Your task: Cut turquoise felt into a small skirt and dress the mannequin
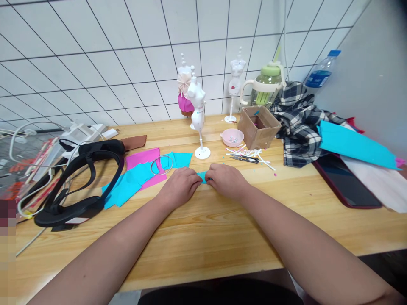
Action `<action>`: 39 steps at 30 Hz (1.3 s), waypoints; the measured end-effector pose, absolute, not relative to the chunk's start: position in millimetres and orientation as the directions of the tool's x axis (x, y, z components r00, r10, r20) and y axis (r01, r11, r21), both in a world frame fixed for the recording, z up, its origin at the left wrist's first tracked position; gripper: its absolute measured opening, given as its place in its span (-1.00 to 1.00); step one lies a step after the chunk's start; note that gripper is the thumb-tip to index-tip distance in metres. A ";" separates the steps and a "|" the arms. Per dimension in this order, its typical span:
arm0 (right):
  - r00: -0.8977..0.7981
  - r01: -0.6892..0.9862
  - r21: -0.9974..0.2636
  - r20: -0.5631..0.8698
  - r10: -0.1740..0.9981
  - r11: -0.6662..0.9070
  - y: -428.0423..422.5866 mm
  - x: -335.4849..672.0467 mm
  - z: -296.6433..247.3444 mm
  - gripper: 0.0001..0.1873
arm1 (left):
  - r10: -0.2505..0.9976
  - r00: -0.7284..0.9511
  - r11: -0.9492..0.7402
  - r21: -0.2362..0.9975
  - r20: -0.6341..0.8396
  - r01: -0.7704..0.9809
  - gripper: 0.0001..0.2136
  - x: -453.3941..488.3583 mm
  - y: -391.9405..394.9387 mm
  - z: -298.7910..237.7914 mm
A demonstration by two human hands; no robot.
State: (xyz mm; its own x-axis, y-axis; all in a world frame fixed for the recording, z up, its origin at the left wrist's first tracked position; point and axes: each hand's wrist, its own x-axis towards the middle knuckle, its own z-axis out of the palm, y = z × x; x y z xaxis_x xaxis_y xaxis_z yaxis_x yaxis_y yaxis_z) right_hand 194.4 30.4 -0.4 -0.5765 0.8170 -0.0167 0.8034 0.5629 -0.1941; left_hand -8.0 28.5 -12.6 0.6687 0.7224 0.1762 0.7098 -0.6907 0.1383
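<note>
Both of my hands rest on the wooden table [222, 237] and pinch a small turquoise fabric piece [202, 176] between them. My left hand [179, 186] is closed on its left end. My right hand [227, 180] is closed on its right end. Most of the piece is hidden under my fingers. Just behind my hands stands a bare white mini mannequin [197, 116] on a round base. To the left lie turquoise fabric sheets [130, 184], a pink fabric sheet [143, 159] and a metal ring [161, 165].
Small scissors [244, 159] and paper scraps lie behind my right hand, near a pink bowl [232, 137] and a cardboard box [258, 126]. Two more mannequins [186, 91], a green jug [267, 84], a plaid cloth [297, 123], a dark tablet [345, 182] and a black headset [79, 182] surround the work spot.
</note>
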 end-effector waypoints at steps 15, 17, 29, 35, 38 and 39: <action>-0.571 0.807 -0.207 -0.034 0.821 0.553 29.8 194.2 1.4 -0.73 | 0.739 0.651 -0.672 0.124 0.172 0.730 -0.77 -7.1 27.8 -11.8; -0.574 0.806 -0.203 -0.034 0.818 0.557 29.7 194.2 1.0 -0.73 | 0.731 0.655 -0.680 0.114 0.191 0.725 -0.77 -7.6 28.0 -11.3; -0.560 0.808 -0.234 -0.020 0.828 0.541 31.4 195.4 -0.7 -0.73 | 0.734 0.648 -0.678 0.155 0.203 0.719 -0.76 -8.5 31.5 -16.8; -0.540 0.812 -0.255 0.013 0.842 0.524 28.0 194.7 0.1 -0.76 | 0.688 0.693 -0.724 0.147 0.216 0.674 -0.76 -9.6 32.3 -14.2; -0.521 0.825 -0.251 0.009 0.854 0.506 24.9 192.5 1.2 -0.72 | 0.690 0.694 -0.723 0.148 0.205 0.675 -0.78 -9.7 32.3 -13.8; -0.515 0.830 -0.244 0.008 0.857 0.501 24.1 191.6 1.4 -0.71 | 0.697 0.686 -0.716 0.152 0.208 0.681 -0.79 -9.5 32.1 -13.7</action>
State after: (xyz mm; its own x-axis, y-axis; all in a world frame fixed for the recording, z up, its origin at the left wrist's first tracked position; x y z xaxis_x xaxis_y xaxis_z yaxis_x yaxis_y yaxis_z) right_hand 191.6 24.1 1.4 -0.5151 0.8571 0.0077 0.8302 0.5011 -0.2443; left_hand -9.5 32.1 -13.7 0.6862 0.6971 0.2081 0.6813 -0.7160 0.1520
